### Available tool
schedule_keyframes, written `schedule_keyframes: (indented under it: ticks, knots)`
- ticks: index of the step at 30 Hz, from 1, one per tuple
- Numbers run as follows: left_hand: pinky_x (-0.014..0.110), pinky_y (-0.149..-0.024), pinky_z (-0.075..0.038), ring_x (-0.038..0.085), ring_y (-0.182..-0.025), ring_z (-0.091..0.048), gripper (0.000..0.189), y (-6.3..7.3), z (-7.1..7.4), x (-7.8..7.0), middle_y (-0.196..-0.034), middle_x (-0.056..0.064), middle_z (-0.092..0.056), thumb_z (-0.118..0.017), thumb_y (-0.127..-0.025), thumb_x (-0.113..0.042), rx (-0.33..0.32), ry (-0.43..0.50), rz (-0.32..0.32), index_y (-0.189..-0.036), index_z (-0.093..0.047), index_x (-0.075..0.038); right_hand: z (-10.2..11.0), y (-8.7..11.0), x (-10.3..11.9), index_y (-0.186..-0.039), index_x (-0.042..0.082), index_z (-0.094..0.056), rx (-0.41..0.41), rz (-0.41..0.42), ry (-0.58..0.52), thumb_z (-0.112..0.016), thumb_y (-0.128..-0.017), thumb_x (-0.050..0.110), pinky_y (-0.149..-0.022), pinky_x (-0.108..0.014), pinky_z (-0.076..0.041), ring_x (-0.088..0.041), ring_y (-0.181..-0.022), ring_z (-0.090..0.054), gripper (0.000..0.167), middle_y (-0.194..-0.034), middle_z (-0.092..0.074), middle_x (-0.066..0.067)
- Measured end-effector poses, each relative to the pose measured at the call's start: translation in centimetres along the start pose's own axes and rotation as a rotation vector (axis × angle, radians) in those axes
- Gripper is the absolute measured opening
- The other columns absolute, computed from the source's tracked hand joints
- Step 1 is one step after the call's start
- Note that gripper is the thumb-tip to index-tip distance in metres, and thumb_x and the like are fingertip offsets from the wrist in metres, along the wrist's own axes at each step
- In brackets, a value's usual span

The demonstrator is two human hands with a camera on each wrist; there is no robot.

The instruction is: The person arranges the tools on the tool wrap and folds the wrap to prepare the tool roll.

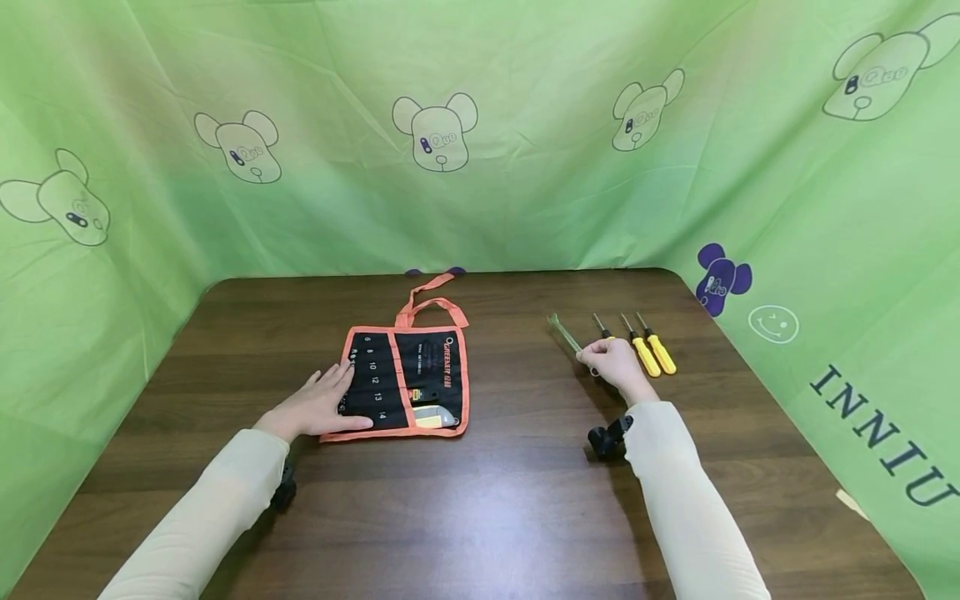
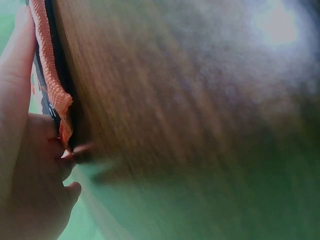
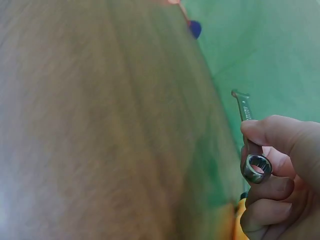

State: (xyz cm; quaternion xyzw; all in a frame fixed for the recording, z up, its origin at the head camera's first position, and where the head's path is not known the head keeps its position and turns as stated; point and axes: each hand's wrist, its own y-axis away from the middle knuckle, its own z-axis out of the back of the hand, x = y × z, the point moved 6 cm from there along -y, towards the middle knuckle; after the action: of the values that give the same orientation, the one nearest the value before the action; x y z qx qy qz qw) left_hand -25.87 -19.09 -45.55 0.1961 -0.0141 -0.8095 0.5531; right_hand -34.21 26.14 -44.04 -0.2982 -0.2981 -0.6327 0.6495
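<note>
My right hand (image 1: 617, 367) pinches a metal combination wrench (image 1: 565, 334) between thumb and fingers, its far end pointing up and left. In the right wrist view the wrench's ring end (image 3: 257, 169) shows beside the fingers. On the left, a black tool pouch (image 1: 431, 358) with orange trim lies flat, with size numbers down its left part. A utility knife (image 1: 435, 416) sits in its lower right pocket. My left hand (image 1: 318, 404) rests on the pouch's left edge with fingers spread. The orange edging (image 2: 47, 60) runs along that hand in the left wrist view.
Several yellow-handled screwdrivers (image 1: 662, 354) lie just right of and behind my right hand, one of them partly hidden by it. Orange tie straps (image 1: 435, 302) stretch from the pouch toward the table's back edge. A green printed cloth (image 1: 525, 192) surrounds the wooden table (image 1: 487, 517).
</note>
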Motion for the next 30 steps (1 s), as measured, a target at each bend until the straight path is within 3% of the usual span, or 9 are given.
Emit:
schedule_keyframes:
  ticks: [8, 17, 22, 30]
  knots:
    - [0.053, -0.106, -0.007, 0.038, -0.136, -0.008, 0.107, 0.0, 0.0, 0.0, -0.15, 0.024, -0.008, -0.051, -0.078, -0.069, -0.004, -0.001, -0.006, -0.143, -0.015, 0.008, 0.6, -0.1, 2.5, -0.089, -0.008, -0.065, -0.007, 0.051, -0.057, -0.063, -0.085, 0.012, -0.059, -0.027, -0.042, -0.015, -0.064, -0.05, 0.021, -0.073, -0.06, -0.005]
    - [0.053, -0.106, -0.007, 0.038, -0.136, -0.008, 0.107, 0.0, 0.3, -0.1, -0.149, 0.024, -0.008, -0.05, -0.078, -0.069, -0.003, 0.001, -0.011, -0.143, -0.015, 0.008, 0.9, -0.1, 5.5, -0.089, -0.005, -0.066, -0.005, 0.107, -0.059, -0.064, -0.085, 0.015, -0.06, -0.027, -0.042, -0.015, -0.065, -0.051, 0.021, -0.08, -0.063, -0.015]
    - [0.053, -0.106, -0.007, 0.038, -0.136, -0.008, 0.107, 0.0, 0.3, -0.2, -0.149, 0.024, -0.008, -0.05, -0.078, -0.069, -0.001, 0.003, -0.013, -0.143, -0.015, 0.008, 0.8, -0.1, 7.2, -0.088, -0.003, -0.067, -0.003, 0.139, -0.055, -0.065, -0.084, 0.015, -0.058, -0.028, -0.042, -0.015, -0.064, -0.05, 0.019, -0.071, -0.06, -0.005]
    - [0.053, -0.106, -0.007, 0.037, -0.136, -0.008, 0.107, 0.1, 0.2, 0.0, -0.149, 0.024, -0.008, -0.051, -0.078, -0.069, -0.007, 0.005, -0.008, -0.143, -0.015, 0.008, 0.1, 0.1, 9.5, -0.086, -0.004, -0.067, 0.021, 0.196, -0.062, -0.066, -0.084, 0.014, -0.053, -0.026, -0.04, -0.012, -0.059, -0.049, 0.018, -0.065, -0.057, 0.001]
